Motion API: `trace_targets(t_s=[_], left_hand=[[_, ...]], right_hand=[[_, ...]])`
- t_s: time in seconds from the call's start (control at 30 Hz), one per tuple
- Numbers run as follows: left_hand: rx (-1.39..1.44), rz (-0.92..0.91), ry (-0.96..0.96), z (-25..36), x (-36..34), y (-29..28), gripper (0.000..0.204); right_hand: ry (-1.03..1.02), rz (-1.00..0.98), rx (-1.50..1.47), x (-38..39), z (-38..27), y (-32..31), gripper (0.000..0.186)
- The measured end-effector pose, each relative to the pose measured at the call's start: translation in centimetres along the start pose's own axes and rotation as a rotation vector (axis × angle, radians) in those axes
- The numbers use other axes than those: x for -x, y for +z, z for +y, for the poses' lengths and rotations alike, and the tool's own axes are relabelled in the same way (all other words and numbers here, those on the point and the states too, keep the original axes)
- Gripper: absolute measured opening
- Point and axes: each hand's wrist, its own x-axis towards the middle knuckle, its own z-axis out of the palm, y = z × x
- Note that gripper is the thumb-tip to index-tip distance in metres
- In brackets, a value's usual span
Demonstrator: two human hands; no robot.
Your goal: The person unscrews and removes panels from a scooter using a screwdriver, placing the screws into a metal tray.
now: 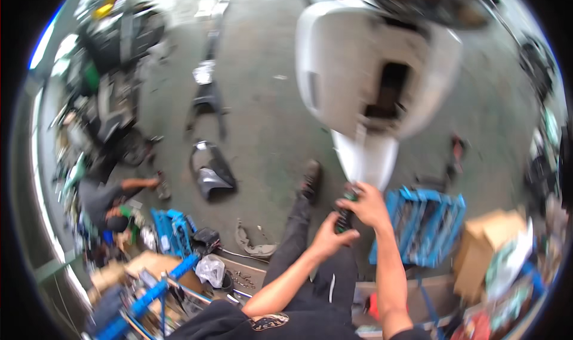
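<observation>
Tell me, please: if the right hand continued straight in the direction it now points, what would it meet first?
The right hand, gripping the upper end of a dark tool, points up and left in the picture. It would probably meet the lower tip of the white scooter panel first, just past the tool, though depth is unclear here.

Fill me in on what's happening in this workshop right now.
A person holds a dark tool with both hands: the left hand has a grip on its lower end, the right hand on its upper end. This happens just below the pointed tip of a white scooter panel. An open blue toolbox lies on the concrete floor to the right. At far left, another person crouches by scattered parts.
</observation>
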Motion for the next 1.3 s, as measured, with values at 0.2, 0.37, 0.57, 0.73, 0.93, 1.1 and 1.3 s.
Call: trace_targets(t_s=[0.2, 0.37, 0.57, 0.73, 0.93, 1.1, 1.3], left_hand=[[0.075, -0.108, -0.131, 1.6, -0.5, 1.9, 0.047], [0.399, -0.140, -0.120, -1.6, 0.7, 1.6, 0.048], [0.050, -0.001, -0.001, 0.0, -1.2, 2.6, 0.044], [0.546, -0.173, -0.219, 1.3, -1.1, 2.9, 0.046], [0.146, -0.091, -0.063, 0.7, -1.5, 2.8, 0.058], [0.348, -0.133, -0.150, 1.6, -1.1, 2.9, 0.057], [0.298, -0.115, -0.165, 1.6, -1.1, 2.9, 0.054]], right_hand=[[-0.065, 0.043, -0.245, 1.1, -0.5, -2.0, 0.037], [-0.045, -0.153, -0.227, -0.5, 6.6, -4.2, 0.055], [-0.177, -0.010, -0.237, 0.4, 4.0, -3.4, 0.054], [-0.095, -0.093, -0.412, 1.2, 1.2, -4.3, 0.054], [-0.103, 0.055, -0.231, 0.5, 1.7, -2.7, 0.041], [-0.003, -0.011, -0.599, 0.1, 0.2, -4.0, 0.033], [-0.035, 0.020, -0.453, -1.6, 1.7, -5.3, 0.019]])
